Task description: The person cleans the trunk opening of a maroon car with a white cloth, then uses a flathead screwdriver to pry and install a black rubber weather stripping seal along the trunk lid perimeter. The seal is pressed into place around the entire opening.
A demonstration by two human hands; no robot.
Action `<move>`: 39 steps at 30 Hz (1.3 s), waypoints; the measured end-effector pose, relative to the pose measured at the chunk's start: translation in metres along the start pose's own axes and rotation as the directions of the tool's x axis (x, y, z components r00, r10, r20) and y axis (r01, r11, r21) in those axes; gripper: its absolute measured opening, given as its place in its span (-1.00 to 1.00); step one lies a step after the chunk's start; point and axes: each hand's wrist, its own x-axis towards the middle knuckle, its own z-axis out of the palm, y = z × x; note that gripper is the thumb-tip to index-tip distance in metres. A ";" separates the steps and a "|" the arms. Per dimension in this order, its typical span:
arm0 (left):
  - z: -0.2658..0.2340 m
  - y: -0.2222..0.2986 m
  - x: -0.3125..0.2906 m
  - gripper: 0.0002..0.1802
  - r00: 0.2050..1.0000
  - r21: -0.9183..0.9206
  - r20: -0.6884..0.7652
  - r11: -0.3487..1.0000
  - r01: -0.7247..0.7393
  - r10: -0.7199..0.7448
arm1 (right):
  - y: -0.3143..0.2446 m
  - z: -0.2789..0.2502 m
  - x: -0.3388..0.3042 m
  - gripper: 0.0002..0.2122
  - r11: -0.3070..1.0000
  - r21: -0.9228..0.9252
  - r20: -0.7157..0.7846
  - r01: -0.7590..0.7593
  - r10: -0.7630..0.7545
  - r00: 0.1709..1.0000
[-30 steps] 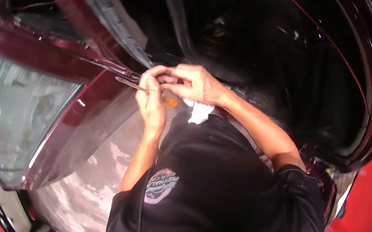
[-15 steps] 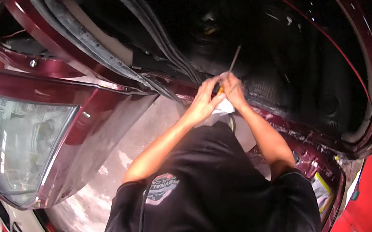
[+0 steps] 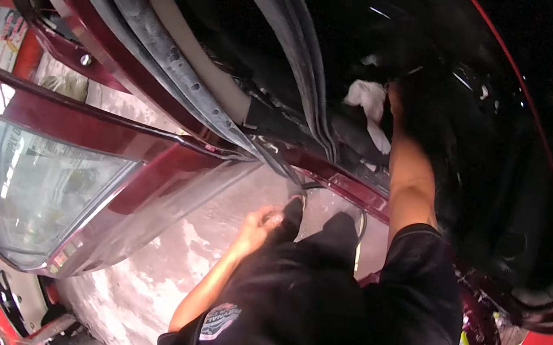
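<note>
The right hand (image 3: 394, 96), in shadow, and the left hand (image 3: 255, 229), half curled, made two, well apart; one white cloth (image 3: 367, 100) was just left of the right hand, the nearer, its long axis slanting down rightward; whether either hand gripped anything could not be told; one window pane (image 3: 44, 185) stood farther left.

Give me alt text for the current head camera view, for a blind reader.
A person's right hand, in shadow, reaches into a dark car interior beside a white cloth; the left hand hangs loosely curled above the pale floor. A maroon car door stands open at left.
</note>
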 end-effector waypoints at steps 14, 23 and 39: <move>-0.048 0.393 0.010 -0.58 0.455 -0.235 -0.474 0.390 -0.891 0.754 | -0.203 -0.326 -0.225 -0.22 0.409 0.906 0.056 0.110 -0.374 0.926; -0.053 0.449 0.006 -0.73 0.382 -0.601 -0.521 -0.010 -0.800 0.763 | -0.168 -0.379 -0.247 -0.46 0.546 0.625 -0.486 0.558 -0.287 0.825; -0.069 0.456 0.001 -0.52 0.440 -0.765 -0.266 0.090 -0.638 0.858 | -0.162 -0.386 -0.217 -0.51 0.738 0.379 -0.586 0.559 -0.276 0.762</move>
